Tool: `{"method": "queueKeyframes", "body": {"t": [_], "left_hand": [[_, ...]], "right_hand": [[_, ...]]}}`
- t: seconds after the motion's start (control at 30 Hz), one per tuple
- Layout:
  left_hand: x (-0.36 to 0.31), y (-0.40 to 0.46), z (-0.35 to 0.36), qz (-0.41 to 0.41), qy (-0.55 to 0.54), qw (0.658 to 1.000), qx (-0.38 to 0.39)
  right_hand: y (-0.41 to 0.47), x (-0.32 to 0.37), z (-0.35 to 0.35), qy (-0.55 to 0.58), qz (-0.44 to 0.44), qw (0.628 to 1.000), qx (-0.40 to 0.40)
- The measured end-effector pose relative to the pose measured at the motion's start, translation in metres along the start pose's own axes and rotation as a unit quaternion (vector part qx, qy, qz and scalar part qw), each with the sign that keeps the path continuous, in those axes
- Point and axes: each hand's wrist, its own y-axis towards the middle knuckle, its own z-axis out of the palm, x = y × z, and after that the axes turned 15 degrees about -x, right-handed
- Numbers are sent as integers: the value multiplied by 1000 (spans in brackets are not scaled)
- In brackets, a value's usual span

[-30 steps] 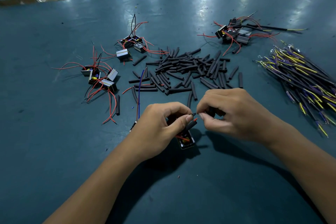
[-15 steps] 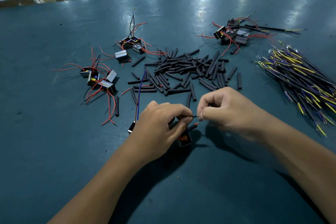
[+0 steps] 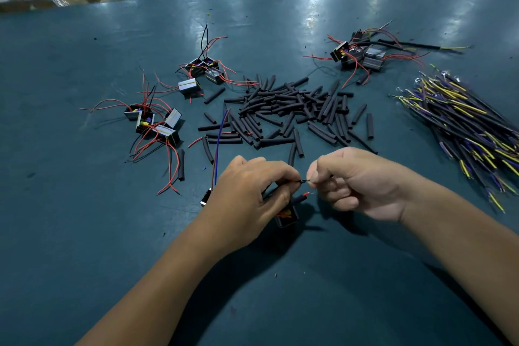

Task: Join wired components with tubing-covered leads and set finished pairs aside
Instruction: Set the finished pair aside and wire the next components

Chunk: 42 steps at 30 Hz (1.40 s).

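- Wire joint (image 3: 304, 180): a thin black lead end, held in the air just above the table (image 3: 84, 233) between the two hands, near the front centre.
- Small black component (image 3: 287, 217): sits under the left hand, partly hidden; red wiring shows inside it. A red lead with a black sleeve (image 3: 300, 198) pokes out to the right just below the joint.
- Change from half a second ago: the hands have drawn slightly apart, so a short length of lead now shows between the fingertips; a second earlier the fingertips were almost touching. The component has kept its place under the left hand.
- Left hand (image 3: 247, 196): palm down, fingers curled, thumb and forefinger pinched shut on the black lead; forearm enters from the lower left.
- Right hand (image 3: 362, 180): loosely fisted, thumb and forefinger pinched on the bare wire tip at the joint; forearm enters from the lower right.
- Blue wire (image 3: 220, 143): runs from behind the left hand up toward the tubing.
- Loose black tubing pieces (image 3: 295, 112): scattered heap just beyond the hands.
- Wired components, left (image 3: 153, 121): cluster with red leads; another cluster (image 3: 202, 73) behind it.
- Wired components, far right (image 3: 359, 55): third cluster.
- Bundle of yellow and purple leads (image 3: 463, 126): lies at the right edge.
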Motion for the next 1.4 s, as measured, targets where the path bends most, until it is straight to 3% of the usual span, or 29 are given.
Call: {"method": "queueKeyframes", "body": {"t": [0.1,0.17,0.2,0.27,0.33,0.37,0.4,0.43,0.47,0.57,0.6,0.67,0.73,0.83,1.13,1.27,1.4], "left_hand": [[1,0,-1,-34,-38,999,10],[2,0,-2,-91,-122,988,23],[2,0,-4,-133,-184,973,35],[1,2,-7,-190,-275,941,56],[2,2,-8,-217,-321,919,67],[2,2,-9,-224,-332,914,66],[1,3,-9,-223,-331,915,59],[0,2,-9,-204,-303,930,47],[0,2,-8,-170,-248,953,31],[-1,0,-4,-39,-57,997,-24],[-2,1,-3,-15,-26,999,-34],[-1,1,-1,16,1,999,-43],[0,1,-1,34,11,998,-48],[0,1,-1,45,21,997,-56],[2,1,0,69,41,995,-56],[2,1,-1,63,34,996,-55],[1,1,-5,13,-17,999,-50]], "right_hand": [[-2,-2,1,-75,-123,989,-24],[-4,-3,0,-152,-289,943,-55],[-5,-3,0,-212,-403,887,-75],[-5,-4,-2,-308,-590,740,-103],[-4,-3,-2,-370,-688,610,-132],[-2,-3,-3,-394,-717,558,-143],[0,-3,-4,-411,-728,529,-148],[0,-4,-5,-412,-719,542,-140],[-1,-4,-5,-396,-685,599,-126],[-5,-1,-4,-247,-434,862,-91],[-4,-1,-3,-191,-329,922,-71],[-1,-2,-2,-114,-164,979,-35],[-1,-1,-2,-83,-72,994,-2],[-2,-1,-1,-36,-13,999,31],[-2,-1,2,-12,17,999,38],[-4,-3,6,-33,-43,999,9],[-7,-4,12,-69,-197,978,-21]]}}
